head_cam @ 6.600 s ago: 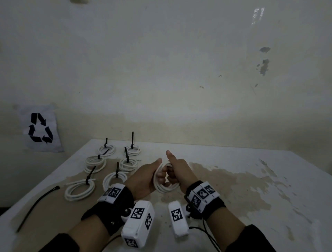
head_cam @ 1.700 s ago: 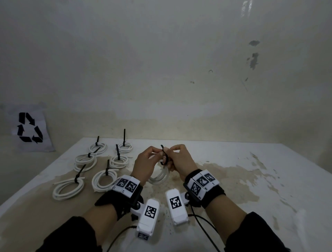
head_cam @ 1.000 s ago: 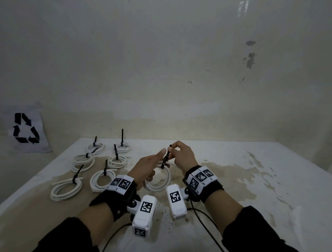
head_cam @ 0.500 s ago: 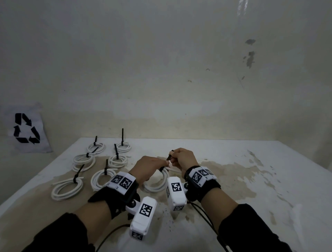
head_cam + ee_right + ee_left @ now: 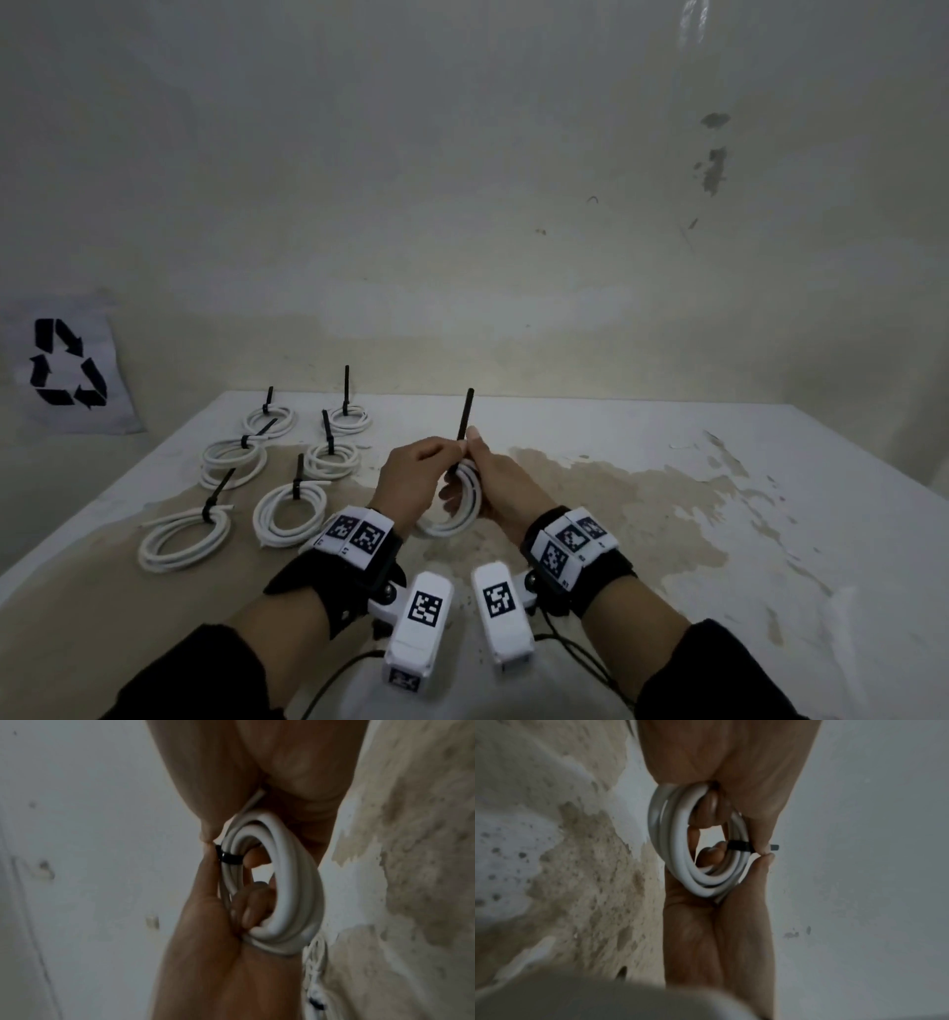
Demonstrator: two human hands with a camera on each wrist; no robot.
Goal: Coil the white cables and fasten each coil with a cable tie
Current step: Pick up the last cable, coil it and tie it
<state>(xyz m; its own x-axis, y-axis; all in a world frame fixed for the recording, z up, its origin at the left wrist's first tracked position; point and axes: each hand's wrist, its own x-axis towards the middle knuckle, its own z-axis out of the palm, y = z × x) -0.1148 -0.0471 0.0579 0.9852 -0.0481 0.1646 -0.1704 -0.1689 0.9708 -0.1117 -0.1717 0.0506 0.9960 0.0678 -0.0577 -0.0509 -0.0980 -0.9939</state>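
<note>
I hold a white cable coil [image 5: 464,506] upright just above the table [image 5: 667,539], between my left hand [image 5: 423,473] and right hand [image 5: 500,480]. A black cable tie [image 5: 464,416] is cinched round the coil's top, and its tail sticks straight up, free above my fingers. In the left wrist view my left hand [image 5: 718,923] cups the coil [image 5: 680,845] from below, and its thumb meets a right fingertip at the tie [image 5: 739,848]. In the right wrist view my right hand [image 5: 218,943] has fingers curled through the coil [image 5: 290,882] beside the tie [image 5: 230,859].
Several tied white coils [image 5: 290,514] lie in two rows on the table's left half, their black tails pointing up. A paper with a recycling sign [image 5: 67,367] hangs on the wall at the left. A stained, peeling patch [image 5: 642,488] covers the table's right side.
The right hand has let go of the tie's tail and dropped to the coil. The loop now sits tight, the tail stands upright, and the coil is raised slightly.
</note>
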